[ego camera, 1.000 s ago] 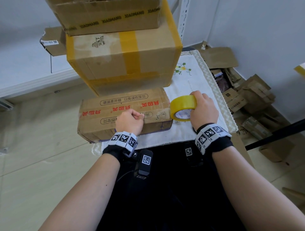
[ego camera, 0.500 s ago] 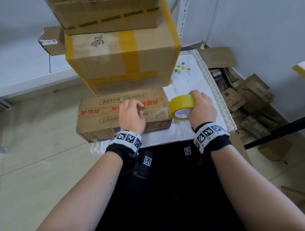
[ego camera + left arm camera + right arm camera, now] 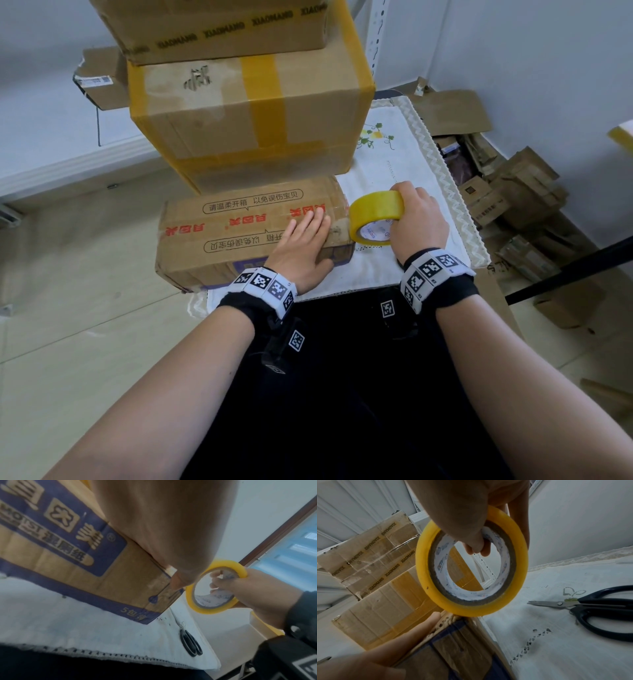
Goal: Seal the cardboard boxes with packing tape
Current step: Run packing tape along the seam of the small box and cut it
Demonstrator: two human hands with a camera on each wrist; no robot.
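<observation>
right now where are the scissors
The scissors lie flat on the white cloth, on the person's right, just nearer the body than the tape roll. The right hand hides them in the head view.

Yellow tape roll [image 3: 376, 216] — brown box [image 3: 246, 233], red print — black scissors [image 3: 594, 609].

The left hand [image 3: 301, 246], a closed fist on the flat box [image 3: 239, 233] a second ago, now lies flat on its top, fingers [image 3: 317, 219] straight and reaching toward the right end, nearer the tape roll [image 3: 375, 216] at centre frame.
</observation>
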